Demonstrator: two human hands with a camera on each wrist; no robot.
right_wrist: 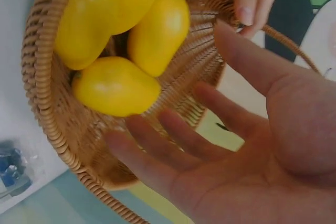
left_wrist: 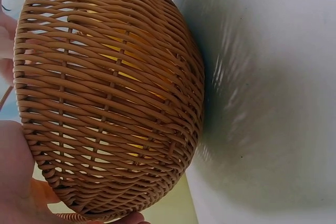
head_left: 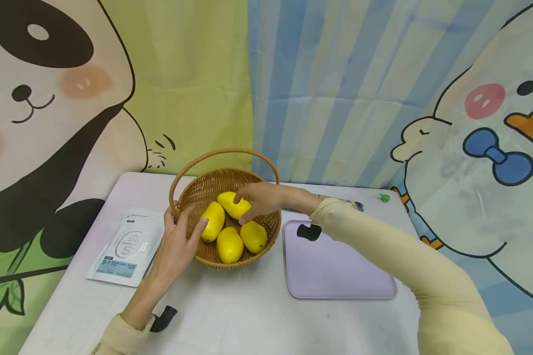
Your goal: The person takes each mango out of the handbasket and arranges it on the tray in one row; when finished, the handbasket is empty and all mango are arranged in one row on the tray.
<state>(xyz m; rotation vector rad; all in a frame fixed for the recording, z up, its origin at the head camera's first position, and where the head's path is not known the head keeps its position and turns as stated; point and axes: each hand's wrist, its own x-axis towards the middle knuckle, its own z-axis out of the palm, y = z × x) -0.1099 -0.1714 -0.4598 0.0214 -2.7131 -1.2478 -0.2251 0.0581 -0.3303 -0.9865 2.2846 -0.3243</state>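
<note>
A brown wicker basket (head_left: 237,266) with a tall arched handle stands on the white table and holds several yellow mangoes (head_left: 230,245). On its left rim my left hand (head_left: 177,246) grips the wicker, thumb over the inner side and fingers around the outside. The left wrist view shows the woven wall (left_wrist: 110,98) close up, with yellow through the gaps. Above the mangoes reaches my right hand (head_left: 264,199), fingers spread and nothing held. In the right wrist view, its fingers (right_wrist: 184,140) lie near the closest mango (right_wrist: 115,86); whether they touch it I cannot tell.
A pale purple tray (head_left: 342,276) lies right of the basket, partly under the right forearm. Left of the basket is a white pouch (head_left: 131,241). A clear package (head_left: 355,204) and a small green object (head_left: 384,197) sit near the back edge.
</note>
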